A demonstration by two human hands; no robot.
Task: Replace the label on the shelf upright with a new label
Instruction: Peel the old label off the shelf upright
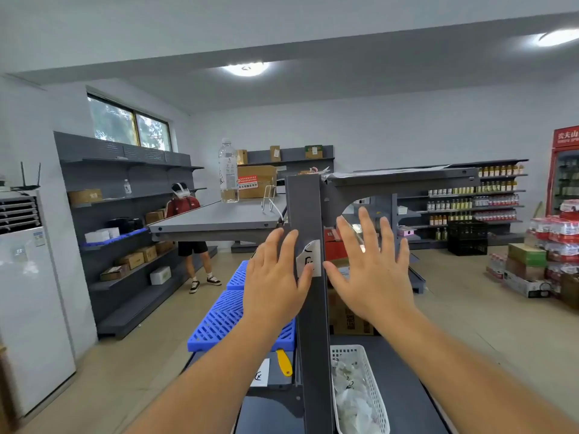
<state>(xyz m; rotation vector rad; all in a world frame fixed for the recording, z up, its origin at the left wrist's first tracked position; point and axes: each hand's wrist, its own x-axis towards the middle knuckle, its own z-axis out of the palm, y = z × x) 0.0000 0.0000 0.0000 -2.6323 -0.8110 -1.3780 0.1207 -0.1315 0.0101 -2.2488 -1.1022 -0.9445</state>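
**Both hands flat and open at the upright, label between them**

Your left hand [275,277] and right hand [369,264] are raised with fingers spread, gripping nothing. The grey shelf upright [308,324] rises between them, and the white label [308,258] sits on its front face at hand height, with dark handwriting on it. Your left thumb overlaps the label's lower left corner; your right hand is just beside the post, not on the label.

Around you: a water bottle [228,172] stands on the grey shelf board [216,219] to the upper left, with a small wire stand [269,197] near it. Blue slatted panels [228,317] lie below your left hand. Lower down, a yellow-handled tool [284,362] and a second white label [260,373] with a dark mark rest on the dark base beside the post. A white mesh basket [372,380] right of the post holds crumpled white scraps.

Another person [191,227] stands behind the left shelf board, partly hidden by it. The writing on both labels is too small to read, and the basket's lower end is cut off by the frame
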